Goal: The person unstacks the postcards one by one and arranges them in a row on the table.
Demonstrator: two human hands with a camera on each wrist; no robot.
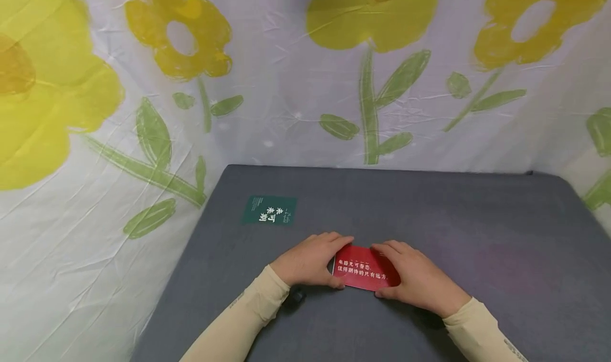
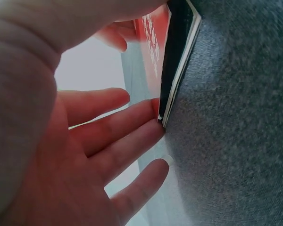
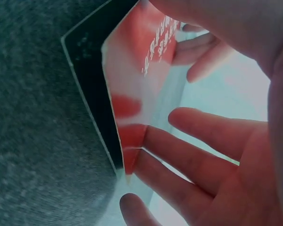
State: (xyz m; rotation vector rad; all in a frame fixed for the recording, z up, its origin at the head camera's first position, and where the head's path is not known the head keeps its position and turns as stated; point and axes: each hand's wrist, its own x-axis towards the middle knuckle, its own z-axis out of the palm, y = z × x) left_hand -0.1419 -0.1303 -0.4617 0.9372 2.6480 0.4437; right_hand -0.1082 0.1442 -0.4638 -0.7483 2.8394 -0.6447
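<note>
A glossy red card (image 1: 360, 269) with white Chinese writing lies between both hands, close over the grey table. Under it, the right wrist view shows a dark card (image 3: 87, 94) set at a slight angle to it. My left hand (image 1: 311, 258) holds the left end, thumb on the near edge and fingers at the far edge. At the other end my right hand (image 1: 420, 280) grips the same way, its fingers spread along the far side. Pale edges of stacked cards (image 2: 181, 70) show in the left wrist view.
A dark green card (image 1: 253, 213) with white writing lies flat toward the table's far left. Near my left wrist sits a small black object (image 1: 295, 297). The grey table (image 1: 453, 208) ends at a white sheet (image 1: 281, 123) printed with yellow flowers.
</note>
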